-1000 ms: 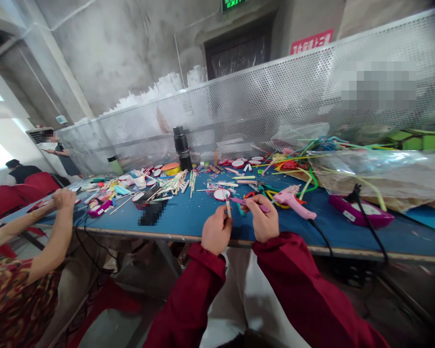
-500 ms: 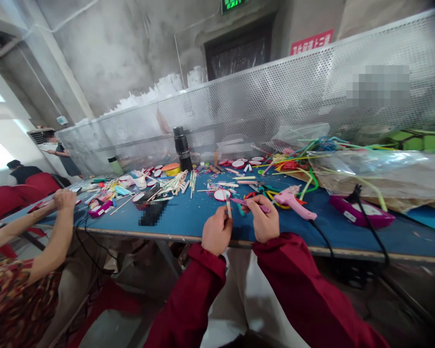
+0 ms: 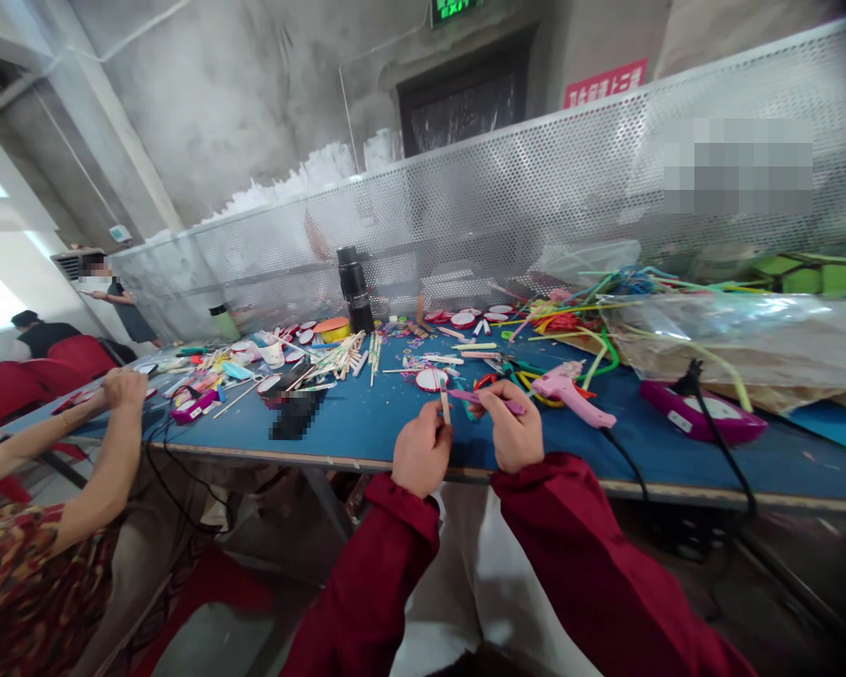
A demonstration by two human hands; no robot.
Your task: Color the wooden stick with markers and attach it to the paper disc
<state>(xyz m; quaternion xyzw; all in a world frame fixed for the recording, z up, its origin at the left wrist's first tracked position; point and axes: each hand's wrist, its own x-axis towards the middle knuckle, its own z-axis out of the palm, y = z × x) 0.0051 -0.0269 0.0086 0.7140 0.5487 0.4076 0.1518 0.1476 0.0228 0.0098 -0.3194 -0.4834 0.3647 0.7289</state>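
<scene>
My left hand (image 3: 421, 453) pinches a plain wooden craft stick (image 3: 444, 402) that stands nearly upright above the front edge of the blue table (image 3: 367, 425). My right hand (image 3: 513, 431) grips a purple craft stick (image 3: 480, 399) lying almost level, its far end pointing left toward the wooden stick's top. Both hands are close together, in dark red sleeves. A round white disc with a red rim (image 3: 430, 378) lies just behind the sticks.
A pink glue gun (image 3: 570, 387) with a black cord lies right of my hands, a purple glue gun (image 3: 702, 412) farther right. Loose sticks, discs and a black flask (image 3: 353, 288) crowd the table's back. Another person's arms (image 3: 105, 442) rest at the left.
The purple stick's left end has shifted slightly nearer the wooden stick. Both hands stay almost where they were.
</scene>
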